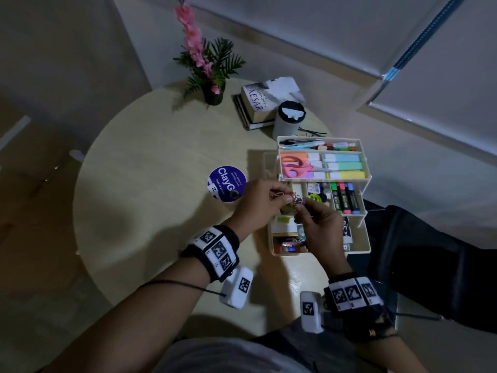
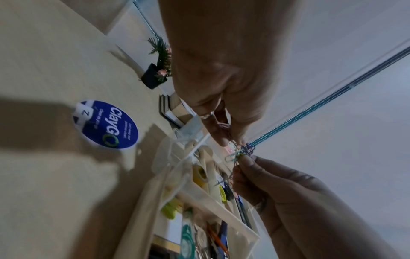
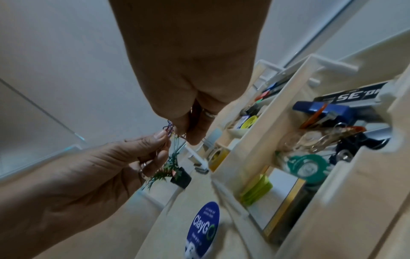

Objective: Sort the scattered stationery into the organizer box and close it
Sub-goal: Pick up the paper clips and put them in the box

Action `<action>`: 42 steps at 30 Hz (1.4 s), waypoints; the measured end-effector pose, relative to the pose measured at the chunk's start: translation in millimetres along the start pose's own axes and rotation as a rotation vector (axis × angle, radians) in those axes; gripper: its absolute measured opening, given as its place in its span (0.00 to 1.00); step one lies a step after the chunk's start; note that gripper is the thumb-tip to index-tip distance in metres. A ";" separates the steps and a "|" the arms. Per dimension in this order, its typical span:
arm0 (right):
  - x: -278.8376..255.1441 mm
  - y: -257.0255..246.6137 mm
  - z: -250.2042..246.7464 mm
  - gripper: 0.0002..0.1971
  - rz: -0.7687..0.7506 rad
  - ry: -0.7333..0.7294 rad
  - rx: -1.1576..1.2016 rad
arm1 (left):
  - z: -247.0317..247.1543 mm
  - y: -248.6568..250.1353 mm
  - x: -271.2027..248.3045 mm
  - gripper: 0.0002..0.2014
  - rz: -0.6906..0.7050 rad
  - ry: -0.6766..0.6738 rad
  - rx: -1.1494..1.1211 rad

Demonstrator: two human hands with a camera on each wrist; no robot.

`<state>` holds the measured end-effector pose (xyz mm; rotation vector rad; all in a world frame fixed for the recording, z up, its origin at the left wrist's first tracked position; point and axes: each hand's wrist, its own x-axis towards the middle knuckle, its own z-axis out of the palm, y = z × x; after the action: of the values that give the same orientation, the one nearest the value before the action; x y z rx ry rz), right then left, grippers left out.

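Overhead, I see my left hand (image 1: 256, 204) and right hand (image 1: 320, 224) meeting above the open organizer box (image 1: 361, 239), both pinching a tangle of coloured paper clips (image 1: 294, 199) between thumb and fingertips. The box stands on the right part of a round table (image 1: 150, 168), its tiers stepped open: pink scissors (image 1: 295, 165) lie on pastel highlighters (image 1: 341, 166) in an upper tray, dark markers (image 1: 344, 196) stand in the tray below, and small items fill the lowest compartments. A blue round sticker (image 1: 227, 183) lies on the table just left of my hands. Farther back stand a potted plant (image 1: 207, 65), stacked books (image 1: 258, 106) and a white cup with a dark lid (image 1: 289, 117).

From the left wrist, my left fingers (image 2: 219, 133) curl down onto the clips (image 2: 241, 152), and the right hand (image 2: 288, 191) pinches the same cluster from below. The sticker (image 2: 108, 124) sits to the left and the box (image 2: 221, 212) lies beneath.

From the right wrist, the right hand (image 3: 190, 98) grips the clips (image 3: 169, 129) from above; the left hand (image 3: 95, 168) pinches them from the left. The box compartments (image 3: 261, 145) lie open at right, holding a green tape dispenser (image 3: 308, 166) and a blue stapler (image 3: 326, 112).
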<state>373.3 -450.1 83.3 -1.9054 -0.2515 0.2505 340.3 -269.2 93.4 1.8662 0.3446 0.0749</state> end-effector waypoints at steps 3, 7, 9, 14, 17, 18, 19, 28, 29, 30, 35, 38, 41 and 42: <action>5.1 13.7 -19.3 0.03 0.028 0.030 0.014 | 23.7 5.3 8.8 0.09 -0.076 0.002 -0.061; 11.1 25.7 -36.5 0.04 0.041 0.045 -0.018 | 47.0 4.9 18.1 0.11 -0.149 0.000 -0.072; 15.6 29.8 -42.4 0.05 0.050 0.060 -0.035 | 53.8 3.3 21.4 0.11 -0.173 0.008 -0.064; 23.3 33.7 -55.5 0.08 0.081 0.062 0.016 | 65.2 -2.3 25.6 0.10 -0.239 0.035 -0.002; 26.8 35.9 -60.3 0.08 0.064 0.036 0.006 | 71.4 -3.5 27.2 0.11 -0.245 0.065 0.064; 27.9 36.8 -61.6 0.08 0.061 0.027 0.000 | 72.9 -2.7 26.6 0.11 -0.240 0.066 0.080; 29.1 36.9 -62.7 0.07 0.056 0.017 -0.002 | 74.2 -1.5 26.0 0.12 -0.235 0.071 0.094; 40.7 28.9 -48.6 0.05 0.011 -0.025 -0.008 | 70.0 -7.9 13.2 0.09 -0.218 0.200 0.038; 42.0 29.5 -43.9 0.04 0.034 -0.015 -0.013 | 69.4 -9.1 11.8 0.09 -0.222 0.206 0.030; 43.2 31.1 -39.5 0.04 0.066 -0.005 -0.025 | 68.8 -10.9 10.4 0.09 -0.224 0.211 0.025; 44.7 37.5 -24.3 0.08 0.140 0.012 -0.220 | 67.0 -11.7 4.1 0.10 -0.187 0.207 0.045; 46.2 34.0 -16.9 0.05 0.104 -0.024 -0.239 | 67.4 -10.2 3.3 0.11 -0.161 0.181 0.055; 40.7 30.4 -18.3 0.10 0.046 -0.062 -0.236 | 67.3 -11.6 3.5 0.12 -0.150 0.155 0.054; 38.4 31.4 -23.3 0.11 0.037 -0.026 -0.237 | 66.9 -12.8 3.4 0.12 -0.144 0.148 0.057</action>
<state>418.5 -470.3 59.7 -2.1437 -0.2736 0.2806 355.9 -326.3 59.5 1.8916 0.5876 0.1065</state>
